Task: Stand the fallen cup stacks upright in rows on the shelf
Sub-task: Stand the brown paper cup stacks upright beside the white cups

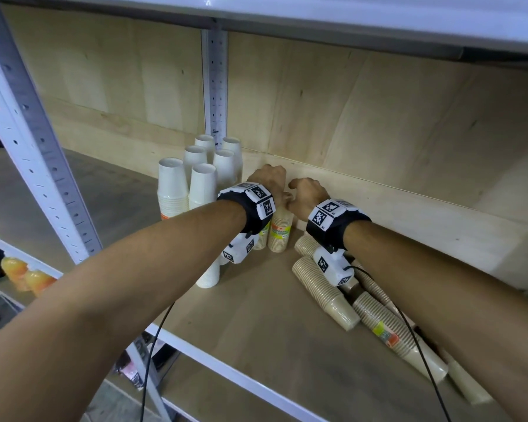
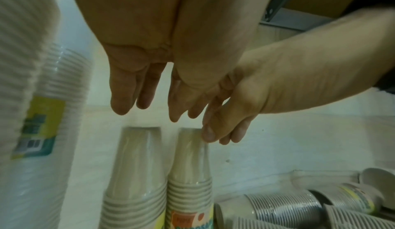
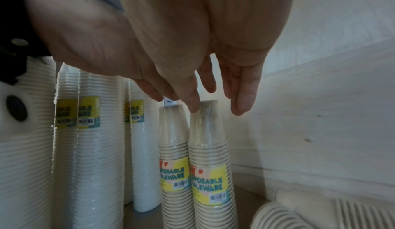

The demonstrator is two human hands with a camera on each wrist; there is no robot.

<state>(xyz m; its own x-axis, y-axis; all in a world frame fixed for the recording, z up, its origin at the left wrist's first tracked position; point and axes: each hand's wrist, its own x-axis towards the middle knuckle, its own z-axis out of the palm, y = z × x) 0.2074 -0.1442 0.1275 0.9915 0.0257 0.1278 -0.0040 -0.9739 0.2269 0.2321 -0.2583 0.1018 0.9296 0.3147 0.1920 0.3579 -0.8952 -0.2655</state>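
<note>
Two tan cup stacks stand upright side by side, the left stack (image 2: pixel 136 165) (image 3: pixel 173 148) and the right stack (image 1: pixel 281 229) (image 2: pixel 190 165) (image 3: pixel 209 156). My left hand (image 1: pixel 267 178) (image 2: pixel 147 111) hovers just above them with straight fingers and holds nothing. My right hand (image 1: pixel 307 193) (image 3: pixel 215 111) hangs over the right stack; its thumb (image 2: pixel 208 134) touches the top rim, and the other fingers stay straight and apart from the cup. Several tan stacks (image 1: pixel 323 293) (image 2: pixel 278 205) lie fallen to the right.
Several white cup stacks (image 1: pixel 173 184) (image 3: pixel 96 148) stand in rows to the left, by the back panel. The shelf board (image 1: pixel 256 315) has a white front edge. A perforated post (image 1: pixel 28 132) rises at the left, and the upper shelf (image 1: pixel 348 13) hangs close overhead.
</note>
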